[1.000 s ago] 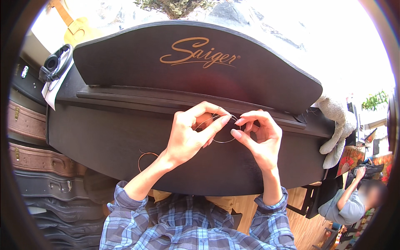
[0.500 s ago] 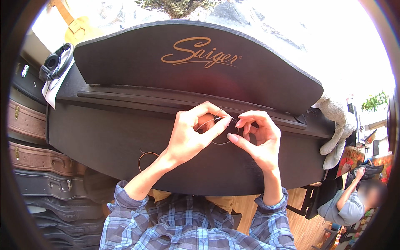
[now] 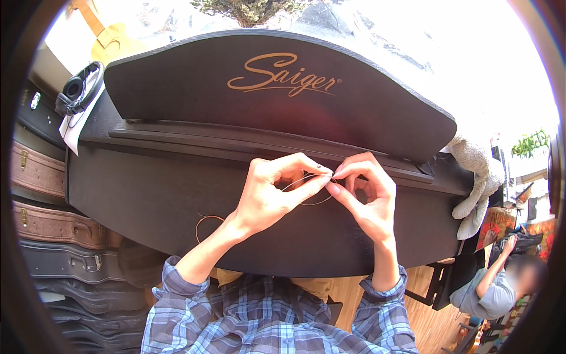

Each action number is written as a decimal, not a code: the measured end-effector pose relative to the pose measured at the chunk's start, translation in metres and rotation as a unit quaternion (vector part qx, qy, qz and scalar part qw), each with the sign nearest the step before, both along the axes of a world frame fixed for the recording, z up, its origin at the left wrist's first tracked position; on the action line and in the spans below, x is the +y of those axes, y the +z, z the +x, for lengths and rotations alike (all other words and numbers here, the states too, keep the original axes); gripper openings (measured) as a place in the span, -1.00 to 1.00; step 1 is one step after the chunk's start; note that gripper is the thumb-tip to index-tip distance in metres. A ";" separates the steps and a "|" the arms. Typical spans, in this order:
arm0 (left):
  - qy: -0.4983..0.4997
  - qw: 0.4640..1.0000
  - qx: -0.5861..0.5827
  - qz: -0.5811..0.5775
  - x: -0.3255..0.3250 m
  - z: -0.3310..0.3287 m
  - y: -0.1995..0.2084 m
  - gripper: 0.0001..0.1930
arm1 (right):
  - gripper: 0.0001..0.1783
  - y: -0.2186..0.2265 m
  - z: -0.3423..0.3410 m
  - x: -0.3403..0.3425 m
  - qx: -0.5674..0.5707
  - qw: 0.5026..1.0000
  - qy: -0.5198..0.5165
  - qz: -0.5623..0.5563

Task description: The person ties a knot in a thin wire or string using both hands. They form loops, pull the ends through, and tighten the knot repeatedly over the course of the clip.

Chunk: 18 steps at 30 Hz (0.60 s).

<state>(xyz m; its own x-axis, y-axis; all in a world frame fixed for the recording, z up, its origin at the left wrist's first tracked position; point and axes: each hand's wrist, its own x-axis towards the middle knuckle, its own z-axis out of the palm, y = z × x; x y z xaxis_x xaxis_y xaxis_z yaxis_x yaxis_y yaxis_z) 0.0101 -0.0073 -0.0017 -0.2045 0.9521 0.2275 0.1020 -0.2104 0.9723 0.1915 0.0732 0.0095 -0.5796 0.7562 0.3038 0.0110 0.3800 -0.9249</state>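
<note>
My left hand (image 3: 265, 192) pinches a thin silvery coiled guitar string (image 3: 318, 203) between thumb and forefinger. The loop hangs in the air over the black lid of a piano-like cabinet (image 3: 147, 189). Close against those fingertips, my right hand (image 3: 372, 197) is closed in a pinch of its own at the same spot on the string. The fingertips of both hands nearly touch and hide the string's end. A second, copper-coloured string (image 3: 199, 227) lies curled on the lid beside my left forearm, partly covered by it.
A raised black panel (image 3: 177, 82) stands behind a ledge. Headphones (image 3: 73, 88) rest at the far left corner, a grey plush toy (image 3: 471, 183) at the right. Instrument cases (image 3: 71, 227) are stacked left. A person (image 3: 495, 283) sits at the lower right.
My right thumb and forefinger have closed together and come up against the left fingertips. The left hand has shifted slightly right and down, and the loop is drawn in smaller.
</note>
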 end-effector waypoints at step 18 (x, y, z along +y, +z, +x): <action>0.049 0.993 -0.092 -0.052 -0.001 -0.004 0.006 -0.72 | -0.59 0.006 0.003 -0.006 -0.031 0.990 0.066 -0.123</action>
